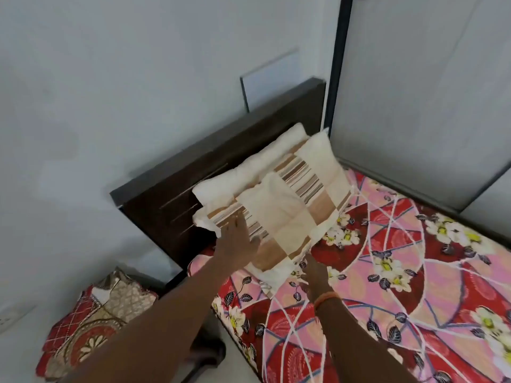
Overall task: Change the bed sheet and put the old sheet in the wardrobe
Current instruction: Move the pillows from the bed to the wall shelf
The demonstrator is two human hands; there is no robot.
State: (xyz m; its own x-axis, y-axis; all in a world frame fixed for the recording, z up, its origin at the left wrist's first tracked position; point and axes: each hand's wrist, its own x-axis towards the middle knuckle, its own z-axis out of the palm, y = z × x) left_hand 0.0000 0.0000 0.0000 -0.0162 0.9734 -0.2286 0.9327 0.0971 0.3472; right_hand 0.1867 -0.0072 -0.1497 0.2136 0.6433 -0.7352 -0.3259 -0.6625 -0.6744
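Left hand [237,244] flat on pillow [287,205] — sheet [387,272] beneath.

no readable text, label, brand or number anywhere — only patterns, no lettering — in this view.

Left arm: bare, stretched forward and up from the lower left.
Left hand [238,243]: palm down, fingers straight and together, laid flat.
Right arm: bare, reaching forward from the lower right, an orange band round the wrist.
Right hand [313,275]: lower than the left, fingers spread and extended forward, their tips partly hidden.
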